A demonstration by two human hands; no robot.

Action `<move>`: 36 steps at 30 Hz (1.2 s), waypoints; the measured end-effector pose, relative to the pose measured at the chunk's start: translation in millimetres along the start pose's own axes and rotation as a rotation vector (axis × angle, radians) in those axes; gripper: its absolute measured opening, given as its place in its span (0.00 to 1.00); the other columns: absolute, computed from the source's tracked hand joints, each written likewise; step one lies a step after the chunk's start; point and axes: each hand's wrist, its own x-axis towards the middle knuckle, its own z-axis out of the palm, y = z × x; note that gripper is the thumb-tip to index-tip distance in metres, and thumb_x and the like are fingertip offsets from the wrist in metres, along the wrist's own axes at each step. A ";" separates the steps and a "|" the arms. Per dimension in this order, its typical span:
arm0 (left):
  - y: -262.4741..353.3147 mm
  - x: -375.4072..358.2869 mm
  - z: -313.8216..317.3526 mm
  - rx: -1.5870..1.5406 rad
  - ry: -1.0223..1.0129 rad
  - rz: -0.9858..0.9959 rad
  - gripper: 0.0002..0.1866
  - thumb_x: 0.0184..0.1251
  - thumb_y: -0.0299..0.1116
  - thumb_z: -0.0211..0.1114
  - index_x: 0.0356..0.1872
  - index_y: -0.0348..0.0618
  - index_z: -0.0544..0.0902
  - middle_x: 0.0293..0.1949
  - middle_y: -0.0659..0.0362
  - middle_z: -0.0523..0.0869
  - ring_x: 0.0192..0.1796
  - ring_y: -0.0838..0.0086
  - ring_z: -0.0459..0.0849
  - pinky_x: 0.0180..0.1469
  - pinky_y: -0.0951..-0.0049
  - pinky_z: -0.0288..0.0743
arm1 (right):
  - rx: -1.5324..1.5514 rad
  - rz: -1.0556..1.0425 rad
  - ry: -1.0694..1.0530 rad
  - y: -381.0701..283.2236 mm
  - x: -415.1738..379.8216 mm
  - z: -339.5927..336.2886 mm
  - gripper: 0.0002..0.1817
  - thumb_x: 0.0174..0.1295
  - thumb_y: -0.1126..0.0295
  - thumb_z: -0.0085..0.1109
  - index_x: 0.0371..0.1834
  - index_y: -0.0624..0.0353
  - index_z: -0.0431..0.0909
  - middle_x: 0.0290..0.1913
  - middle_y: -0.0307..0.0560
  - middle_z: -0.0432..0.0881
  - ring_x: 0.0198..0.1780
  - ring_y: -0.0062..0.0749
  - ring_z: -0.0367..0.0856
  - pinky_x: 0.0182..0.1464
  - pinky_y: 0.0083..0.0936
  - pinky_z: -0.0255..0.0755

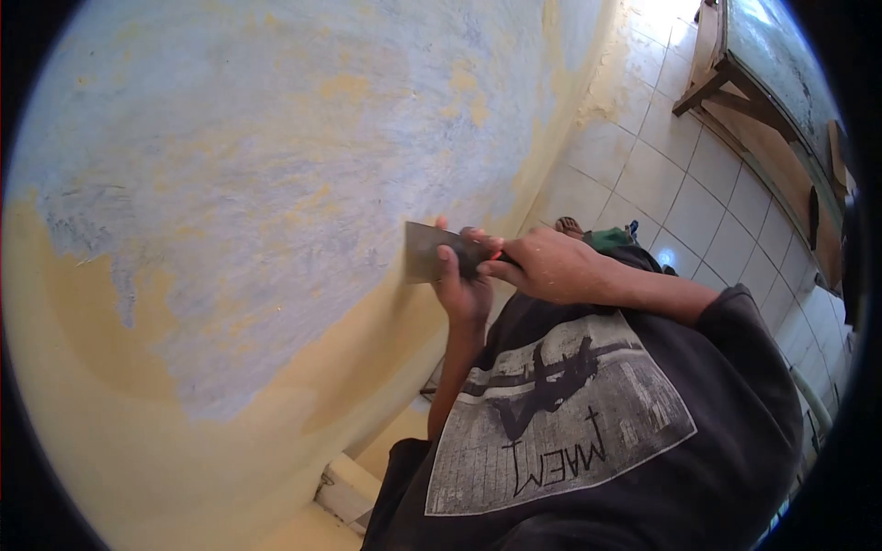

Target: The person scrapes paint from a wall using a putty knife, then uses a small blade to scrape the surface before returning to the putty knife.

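Observation:
A scraper with a wide flat metal blade (424, 253) and a dark handle is held up in front of the wall. My right hand (556, 264) is closed around its handle end. My left hand (464, 292) pinches the blade near the handle, thumb on the near face and other fingers behind it. The blade's free edge points left toward the wall (266, 202), overlapping it in this view. Patches of yellow and bluish-white show across the wall's rough, scraped surface, with smoother yellow paint along the lower part.
White floor tiles (625, 174) run along the wall's foot. A table or bench with wooden legs (703, 92) stands at the upper right. Below my left arm is a pale block-like ledge (347, 491). My foot (569, 226) shows beyond my right hand.

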 end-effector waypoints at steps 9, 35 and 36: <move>8.3 0.8 19.9 0.149 0.024 -0.020 0.31 0.80 0.46 0.51 0.75 0.46 0.54 0.49 0.50 0.79 0.43 0.60 0.86 0.46 0.63 0.83 | 0.019 -0.025 0.036 4.7 -7.3 2.2 0.28 0.72 0.48 0.49 0.30 0.65 0.81 0.22 0.64 0.79 0.30 0.64 0.80 0.36 0.51 0.73; 31.8 -4.2 4.1 -0.081 -0.163 0.159 0.26 0.81 0.47 0.48 0.74 0.53 0.58 0.49 0.49 0.82 0.46 0.55 0.86 0.47 0.57 0.84 | 0.023 -0.136 -0.086 -21.5 2.7 0.6 0.25 0.71 0.49 0.52 0.37 0.64 0.81 0.25 0.64 0.80 0.32 0.64 0.80 0.38 0.50 0.73; 29.3 -4.1 5.0 -0.003 -0.174 0.161 0.26 0.81 0.47 0.47 0.74 0.52 0.59 0.48 0.48 0.82 0.45 0.54 0.86 0.47 0.56 0.84 | 0.011 -0.185 -0.091 -19.5 5.2 -8.0 0.25 0.71 0.49 0.52 0.38 0.65 0.80 0.25 0.64 0.80 0.32 0.65 0.80 0.38 0.50 0.73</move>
